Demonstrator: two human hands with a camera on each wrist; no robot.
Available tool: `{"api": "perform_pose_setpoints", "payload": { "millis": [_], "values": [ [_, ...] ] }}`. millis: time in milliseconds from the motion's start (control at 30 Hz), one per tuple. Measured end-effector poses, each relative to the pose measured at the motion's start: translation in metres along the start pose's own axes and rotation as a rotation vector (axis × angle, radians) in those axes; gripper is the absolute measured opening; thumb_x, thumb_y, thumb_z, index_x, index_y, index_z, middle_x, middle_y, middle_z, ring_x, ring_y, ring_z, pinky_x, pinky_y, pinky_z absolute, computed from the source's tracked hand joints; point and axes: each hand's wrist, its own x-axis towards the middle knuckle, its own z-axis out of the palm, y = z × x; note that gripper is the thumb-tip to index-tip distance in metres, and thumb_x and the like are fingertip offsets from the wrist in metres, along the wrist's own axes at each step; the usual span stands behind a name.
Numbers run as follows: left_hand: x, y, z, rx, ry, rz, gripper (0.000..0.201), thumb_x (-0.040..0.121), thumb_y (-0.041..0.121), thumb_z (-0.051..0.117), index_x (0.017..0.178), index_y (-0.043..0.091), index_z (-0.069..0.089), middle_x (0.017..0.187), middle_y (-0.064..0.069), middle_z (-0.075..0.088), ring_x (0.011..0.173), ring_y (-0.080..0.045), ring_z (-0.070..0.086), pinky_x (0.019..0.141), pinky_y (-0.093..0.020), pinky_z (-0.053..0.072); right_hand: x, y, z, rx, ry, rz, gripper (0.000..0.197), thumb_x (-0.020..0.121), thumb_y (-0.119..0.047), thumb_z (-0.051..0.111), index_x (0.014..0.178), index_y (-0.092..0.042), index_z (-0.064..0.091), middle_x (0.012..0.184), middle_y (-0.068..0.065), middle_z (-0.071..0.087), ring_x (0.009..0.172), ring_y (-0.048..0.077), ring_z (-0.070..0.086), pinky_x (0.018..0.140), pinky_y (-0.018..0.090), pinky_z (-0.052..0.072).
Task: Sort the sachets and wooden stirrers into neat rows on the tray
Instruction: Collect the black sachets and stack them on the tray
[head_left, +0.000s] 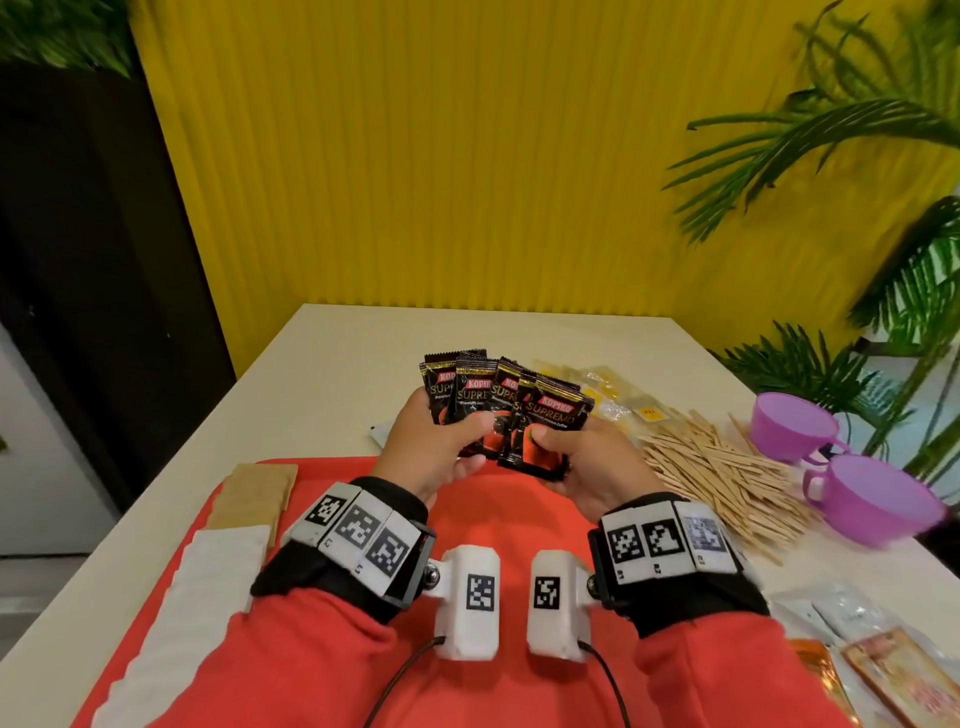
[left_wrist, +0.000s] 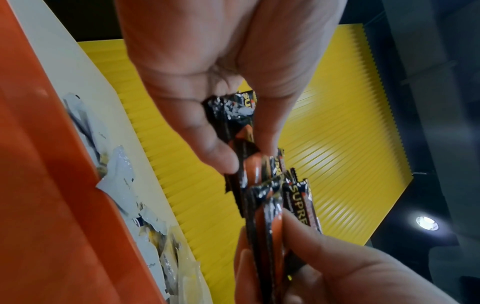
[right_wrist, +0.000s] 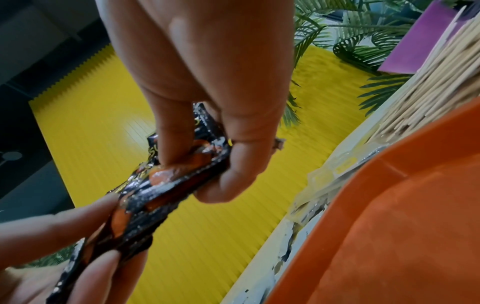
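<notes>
Both hands hold a fan of several black coffee sachets (head_left: 498, 405) above the far end of the red tray (head_left: 498, 519). My left hand (head_left: 441, 447) grips the left part of the fan, thumb on the front. My right hand (head_left: 582, 457) pinches the right part (right_wrist: 182, 174), thumb on the front sachet. In the left wrist view the sachets (left_wrist: 259, 185) run edge-on between the fingers of both hands. A row of white sachets (head_left: 197, 613) and brown sachets (head_left: 254, 493) lies along the tray's left side. A heap of wooden stirrers (head_left: 727, 483) lies on the table, right of the tray.
Two purple cups (head_left: 857, 499) stand right of the stirrers. Clear and yellow sachets (head_left: 613, 400) lie beyond the tray, and more sachets (head_left: 872, 670) sit at the near right. Palm fronds (head_left: 883, 208) overhang the table's right edge. A yellow ribbed wall stands behind.
</notes>
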Motion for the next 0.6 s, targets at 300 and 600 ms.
{"api": "perform_pose_setpoints", "payload": {
  "millis": [300,600],
  "values": [
    [-0.010,0.004,-0.010,0.031,0.032,-0.006,0.026,0.087,0.001,0.060,0.102,0.021,0.052,0.111,-0.004,0.060,0.102,-0.023,0.061,0.055,-0.024,0.052,-0.002,0.007,0.000,-0.022,0.017,0.001,0.023,0.087,0.011,0.050,0.091,-0.009,0.059,0.073,0.006,0.060,0.059,0.014,0.058,0.055,0.027,0.054],
    [-0.015,0.005,-0.013,0.058,0.037,0.019,0.022,0.088,0.003,0.061,0.090,0.024,0.055,0.093,-0.003,0.063,0.071,-0.014,0.060,0.046,-0.013,0.049,-0.009,0.008,0.012,0.027,-0.020,0.035,0.027,0.086,0.013,0.049,0.084,-0.012,0.060,0.079,0.007,0.062,0.073,0.020,0.059,0.073,0.038,0.049]
  ]
}}
